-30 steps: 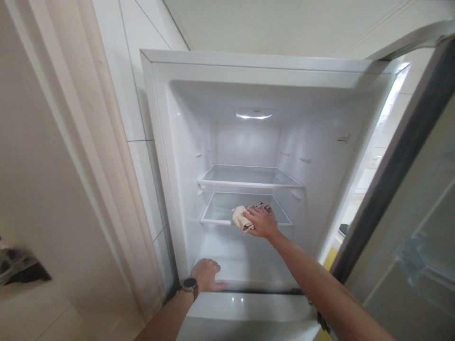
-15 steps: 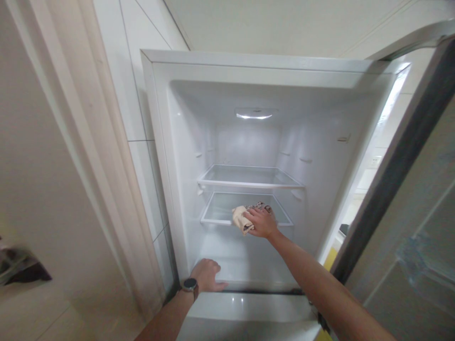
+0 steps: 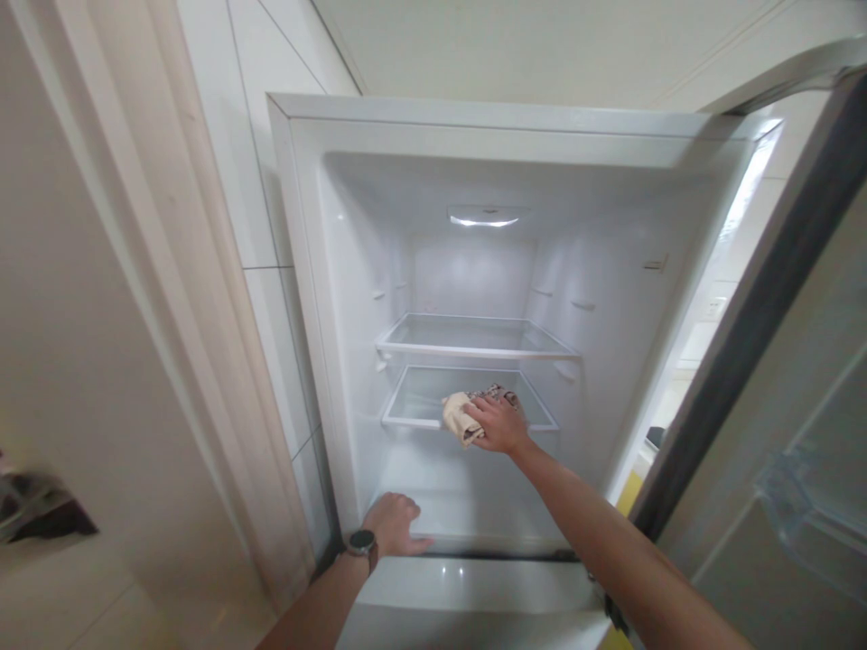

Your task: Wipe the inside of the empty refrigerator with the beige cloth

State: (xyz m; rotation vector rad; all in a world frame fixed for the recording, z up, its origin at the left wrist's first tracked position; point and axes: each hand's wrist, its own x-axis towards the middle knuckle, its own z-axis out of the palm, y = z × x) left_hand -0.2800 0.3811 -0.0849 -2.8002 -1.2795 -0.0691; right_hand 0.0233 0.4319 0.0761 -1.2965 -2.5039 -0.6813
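Inside an open white fridge [image 3: 302, 298], my right hand [image 3: 502, 426] grips a folded beige cloth [image 3: 458, 419] with a dark pattern on part of it. The cloth is at the front edge of the lower glass shelf [image 3: 424, 388]; whether it presses on the glass I cannot tell. My left hand [image 3: 395, 524], with a watch [image 3: 361, 542] on its wrist, rests at the lower left front of the fridge's inside, thumb held apart from the fingers and nothing in it.
An upper glass shelf [image 3: 474, 338] spans the fridge above the cloth, below a lit lamp [image 3: 483, 218]. The fridge door [image 3: 778, 433], with a clear bin [image 3: 813, 515], stands open on the right. A tiled wall [image 3: 261, 217] and a beige frame [image 3: 203, 298] border the left.
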